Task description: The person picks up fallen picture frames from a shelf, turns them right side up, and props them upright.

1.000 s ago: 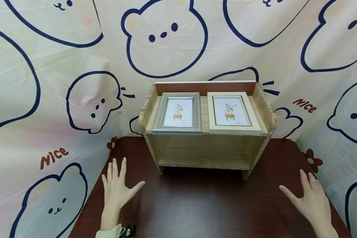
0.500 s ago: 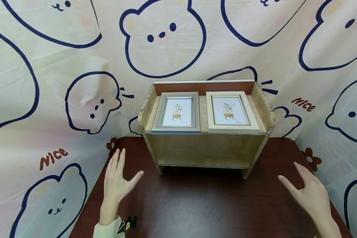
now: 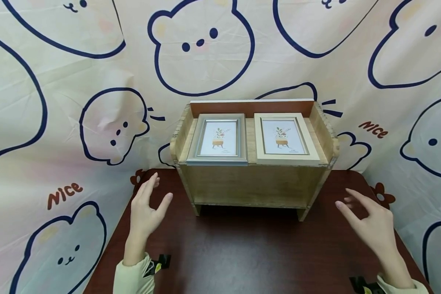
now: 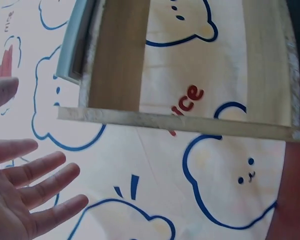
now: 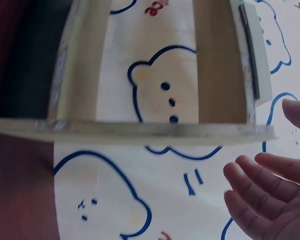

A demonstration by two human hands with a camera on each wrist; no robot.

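On the upper shelf of a small wooden rack lie two picture frames, tilted back. The silver-grey frame is on the left and the cream frame on the right; both show a potted-plant print. My left hand hovers left of the rack, thumb spread from the fingers, holding nothing. To the rack's right, my right hand is raised with fingers loosely bent and nothing in them. The wrist views show each hand apart from the rack's side panels.
A dark brown table carries the rack near its back edge. Behind and beside it hangs a pale cloth printed with blue bear outlines. Black straps sit at the wrists by the light sleeves.
Both hands have moved forward and slightly inward, towards the rack. Their fingers bend more than before, and the right sleeve has come into view. The rack and picture frames stay put.
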